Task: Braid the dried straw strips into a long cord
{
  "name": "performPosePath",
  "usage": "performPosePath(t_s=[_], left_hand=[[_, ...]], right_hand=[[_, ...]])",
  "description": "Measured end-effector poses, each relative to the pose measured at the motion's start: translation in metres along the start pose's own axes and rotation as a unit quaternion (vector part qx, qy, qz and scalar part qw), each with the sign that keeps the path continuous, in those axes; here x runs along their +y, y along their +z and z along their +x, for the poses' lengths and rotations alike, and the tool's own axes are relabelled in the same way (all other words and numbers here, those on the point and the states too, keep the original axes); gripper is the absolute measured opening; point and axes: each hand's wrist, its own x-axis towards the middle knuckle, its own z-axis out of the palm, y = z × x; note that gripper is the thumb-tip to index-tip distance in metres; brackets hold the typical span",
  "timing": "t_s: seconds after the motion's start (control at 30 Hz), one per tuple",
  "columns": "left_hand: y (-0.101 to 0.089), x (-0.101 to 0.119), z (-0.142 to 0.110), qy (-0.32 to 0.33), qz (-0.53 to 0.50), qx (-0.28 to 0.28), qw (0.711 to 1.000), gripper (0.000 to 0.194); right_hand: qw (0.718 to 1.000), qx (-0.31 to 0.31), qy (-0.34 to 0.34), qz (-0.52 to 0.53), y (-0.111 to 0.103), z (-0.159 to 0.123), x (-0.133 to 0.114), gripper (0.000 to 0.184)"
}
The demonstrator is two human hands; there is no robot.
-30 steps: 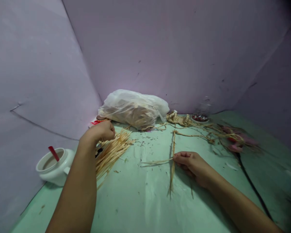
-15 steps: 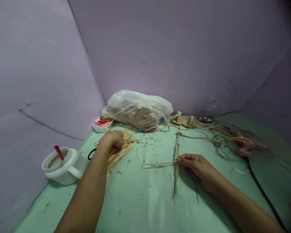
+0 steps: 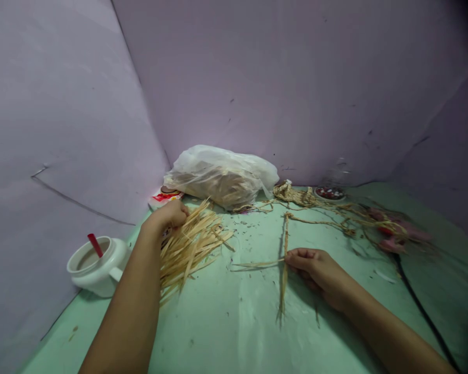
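Observation:
On the green table, a loose pile of pale dried plant strips point(image 3: 193, 244) fans out at the left. My left hand point(image 3: 170, 215) is closed at the pile's upper left edge. Its curled fingertips are hidden, so what they hold cannot be made out. Right of centre, my right hand point(image 3: 310, 267) pinches a thin twisted cord point(image 3: 286, 231) between thumb and fingers. Loose strand ends point(image 3: 257, 265) stick out to the left of the pinch, and others hang down below it. From its top end, the cord bends right toward more twisted cord point(image 3: 323, 222).
A white pot point(image 3: 97, 267) with a red handle sticking out stands at the left. At the back are a plastic bag point(image 3: 222, 174), a small box point(image 3: 161, 198), a braided piece point(image 3: 294, 194) and a container of small beads point(image 3: 330, 193). Pink material point(image 3: 403, 234) and a black cable point(image 3: 425, 309) lie right.
My left hand has moved left and slightly up, from on top of the strips to their edge. The pile now shows wider and more spread. My right hand keeps its pinch in place.

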Motion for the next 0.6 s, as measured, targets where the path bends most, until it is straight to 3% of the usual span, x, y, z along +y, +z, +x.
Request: performPosePath(t_s=[0.17,0.27,0.37,0.47,0.53,0.6], left_hand=[[-0.008,0.014,-0.021,0.102,-0.107,-0.144,0.978,0.006],[-0.009,0.012,-0.023,0.096,-0.123,-0.155,0.976,0.011],[-0.007,0.005,-0.014,0.02,-0.063,-0.129,0.989,0.026],[-0.006,0.001,-0.004,-0.045,0.019,-0.045,0.998,0.028],[-0.006,0.005,-0.001,-0.043,0.05,0.043,0.997,0.023],[-0.004,0.017,-0.002,0.001,0.057,0.104,0.993,0.018]], right_hand=[[1.0,-0.002,0.003,0.005,0.0,-0.001,0.0,0.017],[1.0,0.002,0.003,0.008,0.0,-0.001,0.0,0.018],[1.0,0.001,0.001,0.008,0.0,0.0,0.0,0.018],[1.0,0.0,0.002,0.007,0.0,0.0,0.001,0.018],[1.0,0.001,-0.001,0.007,0.0,0.0,0.001,0.018],[1.0,-0.001,-0.003,0.008,0.0,0.0,0.001,0.018]])
